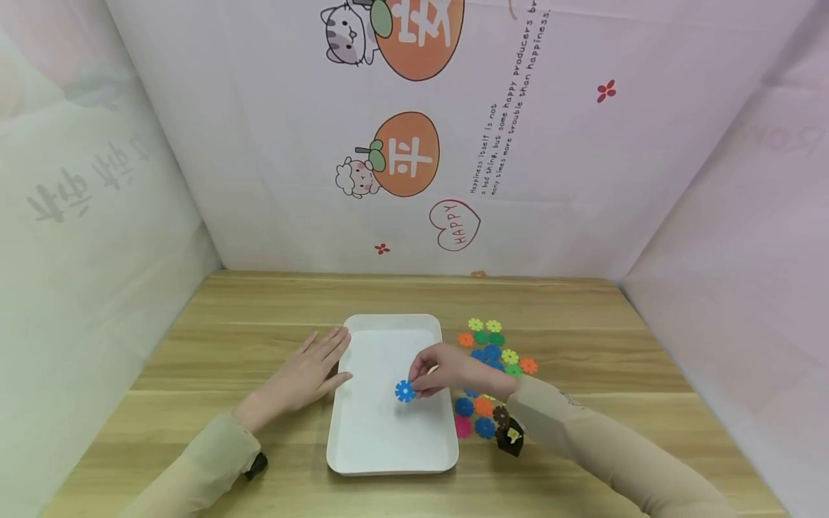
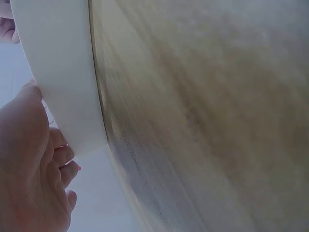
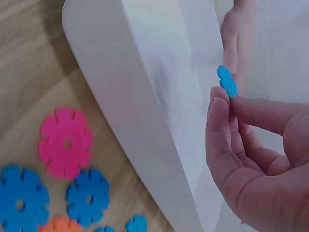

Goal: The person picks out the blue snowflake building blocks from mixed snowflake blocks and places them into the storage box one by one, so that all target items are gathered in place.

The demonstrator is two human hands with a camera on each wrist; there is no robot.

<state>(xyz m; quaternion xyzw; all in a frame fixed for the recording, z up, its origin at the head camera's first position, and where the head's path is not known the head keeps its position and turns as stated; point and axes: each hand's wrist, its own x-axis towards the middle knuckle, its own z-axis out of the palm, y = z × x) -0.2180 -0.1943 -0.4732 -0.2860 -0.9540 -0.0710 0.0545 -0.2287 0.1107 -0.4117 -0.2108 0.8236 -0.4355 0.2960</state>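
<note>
A light blue notched disc (image 1: 404,391), shaped like a snowflake piece with a hole in its centre, is pinched between thumb and fingertips of my right hand (image 1: 443,368). It hangs over the white tray (image 1: 395,450), apart from the tray floor; the right wrist view shows the disc (image 3: 227,82) nearly edge-on. My left hand (image 1: 311,370) rests on the tray's left rim with its fingers straight. In the left wrist view the left hand (image 2: 29,159) touches the rim of the tray (image 2: 60,72) from outside.
Right of the tray lie several loose notched discs in blue, green, yellow, orange, brown and pink (image 3: 66,142), partly under my right forearm. A small black object (image 1: 511,437) with a yellowish patch sits near them. Printed cloth walls (image 1: 550,144) stand behind and beside the wooden table (image 1: 583,324).
</note>
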